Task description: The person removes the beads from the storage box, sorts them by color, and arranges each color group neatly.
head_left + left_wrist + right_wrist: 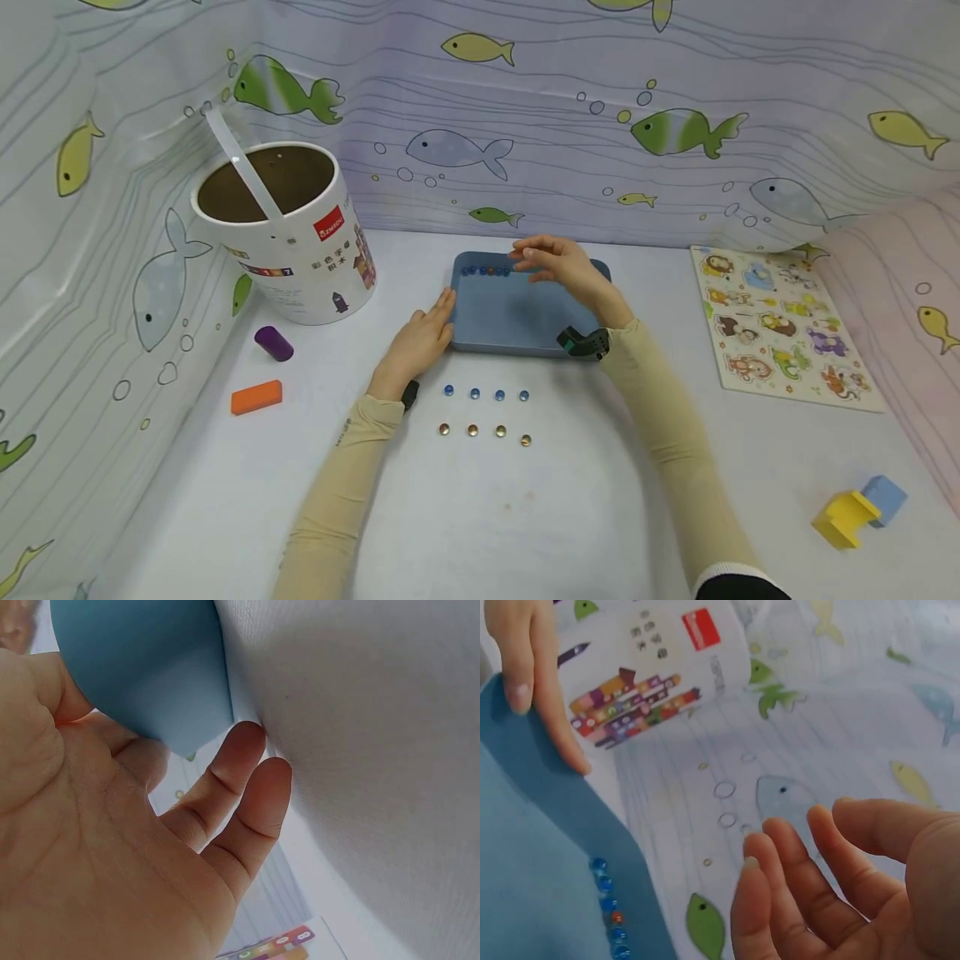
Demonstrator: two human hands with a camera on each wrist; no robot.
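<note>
A shallow blue tray (510, 317) lies on the white table. Along its far inner edge runs a row of small glass beads, mostly blue (609, 904) with an orange one (616, 918) among them. My left hand (418, 343) rests against the tray's left side, its fingers extended along the rim. Over the tray's far right part hovers my right hand (566, 271), fingers loosely bent and nothing visible between them. In front of the tray sit two rows of beads: several blue ones (475, 393) and, nearer me, several amber-gold ones (472, 430).
At the back left stands a white bucket (300, 275) with its handle up. A purple cylinder (274, 343) and an orange block (257, 397) lie before it. On the right are an animal picture board (780, 325), a yellow block (843, 518) and a blue block (885, 500).
</note>
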